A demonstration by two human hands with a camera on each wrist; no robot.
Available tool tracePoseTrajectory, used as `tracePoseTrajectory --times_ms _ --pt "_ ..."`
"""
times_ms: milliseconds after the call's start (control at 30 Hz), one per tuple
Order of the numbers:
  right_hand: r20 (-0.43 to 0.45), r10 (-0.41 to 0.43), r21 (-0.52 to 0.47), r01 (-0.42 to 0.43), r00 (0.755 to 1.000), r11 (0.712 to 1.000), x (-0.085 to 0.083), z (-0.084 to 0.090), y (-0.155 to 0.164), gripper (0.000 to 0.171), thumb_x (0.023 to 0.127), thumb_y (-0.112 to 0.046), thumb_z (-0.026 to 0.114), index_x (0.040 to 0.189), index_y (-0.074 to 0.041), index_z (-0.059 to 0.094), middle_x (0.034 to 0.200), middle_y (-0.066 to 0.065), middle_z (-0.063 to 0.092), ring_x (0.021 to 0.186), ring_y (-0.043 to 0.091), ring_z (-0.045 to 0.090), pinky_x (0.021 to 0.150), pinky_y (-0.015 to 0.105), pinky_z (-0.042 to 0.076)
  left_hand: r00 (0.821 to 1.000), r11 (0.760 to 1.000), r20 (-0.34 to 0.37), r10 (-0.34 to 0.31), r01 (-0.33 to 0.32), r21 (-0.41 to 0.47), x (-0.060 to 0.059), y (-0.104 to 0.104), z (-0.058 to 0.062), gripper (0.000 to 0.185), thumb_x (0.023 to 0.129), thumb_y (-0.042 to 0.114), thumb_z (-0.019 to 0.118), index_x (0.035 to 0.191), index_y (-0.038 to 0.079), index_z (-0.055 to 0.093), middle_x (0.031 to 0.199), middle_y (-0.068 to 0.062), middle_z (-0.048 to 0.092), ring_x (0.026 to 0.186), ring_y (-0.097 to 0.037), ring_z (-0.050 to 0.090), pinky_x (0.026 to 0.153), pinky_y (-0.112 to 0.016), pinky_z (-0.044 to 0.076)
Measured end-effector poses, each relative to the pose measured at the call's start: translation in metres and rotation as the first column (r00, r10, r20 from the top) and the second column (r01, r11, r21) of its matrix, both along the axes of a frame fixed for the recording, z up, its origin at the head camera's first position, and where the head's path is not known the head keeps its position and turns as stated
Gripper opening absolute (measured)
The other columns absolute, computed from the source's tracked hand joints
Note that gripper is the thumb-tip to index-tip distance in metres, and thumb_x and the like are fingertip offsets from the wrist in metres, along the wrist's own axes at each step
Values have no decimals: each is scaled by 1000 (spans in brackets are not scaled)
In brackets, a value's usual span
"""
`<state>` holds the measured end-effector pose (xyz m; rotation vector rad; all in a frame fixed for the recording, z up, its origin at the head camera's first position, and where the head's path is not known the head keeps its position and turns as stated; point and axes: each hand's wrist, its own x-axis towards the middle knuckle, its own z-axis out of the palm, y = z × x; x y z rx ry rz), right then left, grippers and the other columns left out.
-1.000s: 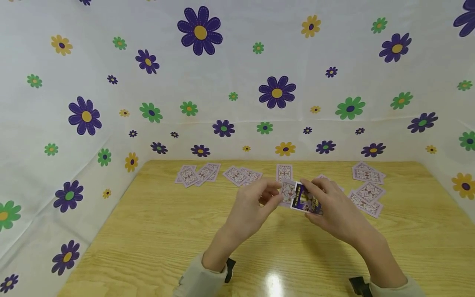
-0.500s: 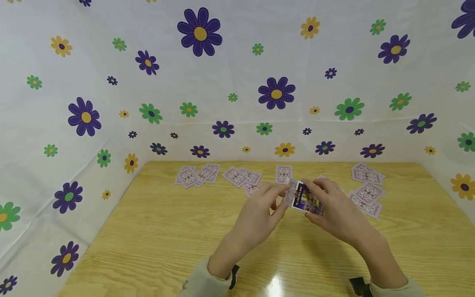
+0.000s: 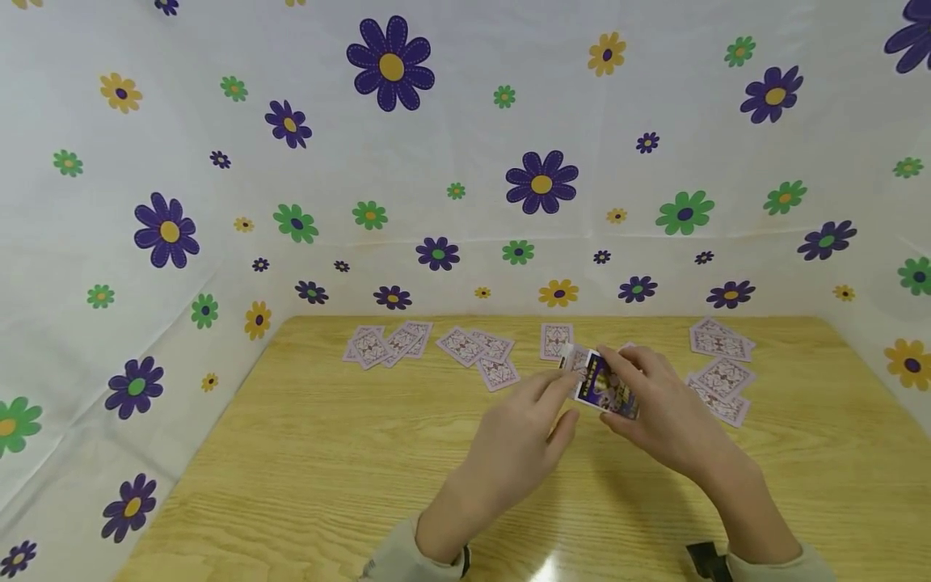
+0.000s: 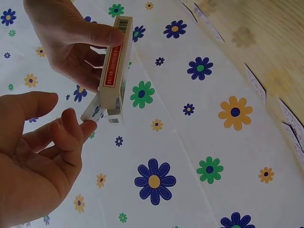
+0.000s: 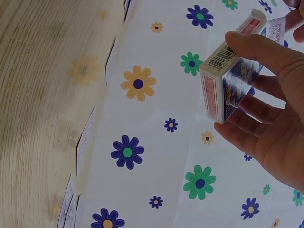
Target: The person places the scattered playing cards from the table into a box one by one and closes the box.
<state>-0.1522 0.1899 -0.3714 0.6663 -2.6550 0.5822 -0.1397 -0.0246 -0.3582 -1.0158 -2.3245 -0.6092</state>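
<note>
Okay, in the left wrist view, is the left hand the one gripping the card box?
No, the right hand grips the card box, while the left hand touches a card poking from its end.

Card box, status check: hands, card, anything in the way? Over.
Right hand grips card box. Left hand touches card, partly out of box's open end. No obvious obstruction seen; loose cards on table beyond.

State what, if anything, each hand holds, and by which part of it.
The right hand holds the card box by its long narrow edges. The left hand, thumb apart, only touches the card at the box's open end.
</note>
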Motion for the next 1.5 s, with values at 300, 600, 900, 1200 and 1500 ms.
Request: tracePoseTrajectory --times_ms 300,600,900,1200,1500 --pt "-15 7 0 -7 1000 1000 -1 -4 2 80 73 -11 88 143 -2 49 122 20 54 106 33 55 81 45 55 999 997 54 2 2 -74 3 4 -3 34 96 16 65 128 5 63 126 -18 65 110 -26 67 78 -26 58" --pt "-12 7 -3 -7 1000 1000 -3 -3 2 80 74 -11 87 143 -2 49 123 20 54 106 33 55 82 46 56 996 993 87 9 2 -122 4 5 -2 36 97 18 65 131 6 61 131 -18 63 113 -26 66 72 -25 59" --pt "-14 9 -7 -9 1000 1000 -2 -4 2 80 73 -11 88 143 -2 50 122 20 54 105 32 55 81 46 56 995 988 96 5 10 -156 6 6 -4 36 97 19 64 131 6 61 132 -20 62 111 -27 67 67 -22 58" --pt "1 16 -10 -16 1000 1000 -2 -1 2 80 75 -12 87 144 -3 48 123 20 54 107 33 55 82 46 56 996 981 92 -2 20 -194 6 8 -4 34 97 20 64 129 8 61 137 -17 59 108 -25 68 63 -22 57" --pt "-19 21 -7 -21 1000 1000 -1 -1 3 81 74 -12 88 144 -2 49 124 20 54 106 32 55 80 45 56 996 978 86 3 15 -209 7 11 -6 31 96 21 65 125 9 61 136 -19 59 109 -25 67 64 -25 58"
